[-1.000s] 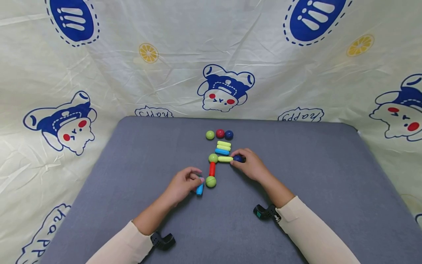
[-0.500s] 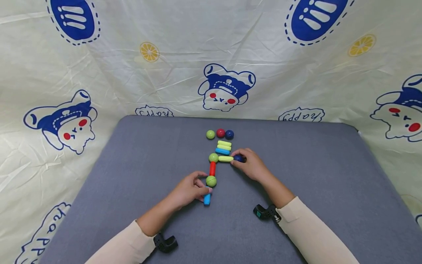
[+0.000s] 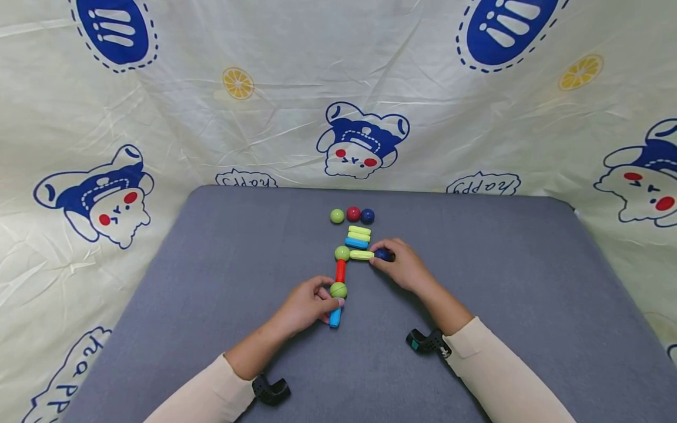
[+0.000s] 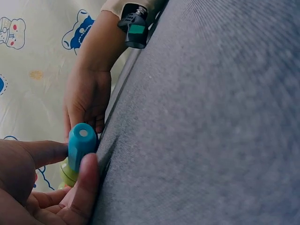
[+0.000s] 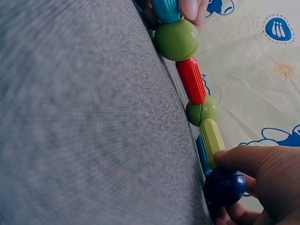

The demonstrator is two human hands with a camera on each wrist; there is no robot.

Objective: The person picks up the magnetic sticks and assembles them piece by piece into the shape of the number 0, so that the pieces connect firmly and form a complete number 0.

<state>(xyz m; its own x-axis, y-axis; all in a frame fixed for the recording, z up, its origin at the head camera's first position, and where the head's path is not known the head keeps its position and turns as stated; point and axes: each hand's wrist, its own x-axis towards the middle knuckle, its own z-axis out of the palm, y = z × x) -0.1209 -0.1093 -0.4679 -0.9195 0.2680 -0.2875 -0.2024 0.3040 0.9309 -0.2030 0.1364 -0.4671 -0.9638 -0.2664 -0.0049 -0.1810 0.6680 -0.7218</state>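
On grey woven cloth, left hand pinches ribbed blue rod.

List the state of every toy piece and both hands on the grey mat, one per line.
left hand: pinches the blue stick
blue stick: flat, end against the near green ball
near green ball: joined to the red stick
red stick: flat
right hand: grips the dark blue ball
dark blue ball: touching the yellow stick
yellow stick: flat

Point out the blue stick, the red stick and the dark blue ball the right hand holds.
blue stick (image 4: 82, 141), left wrist view, round end face.
red stick (image 5: 191, 79), right wrist view, ribbed middle.
dark blue ball (image 5: 225, 186), right wrist view, front surface.
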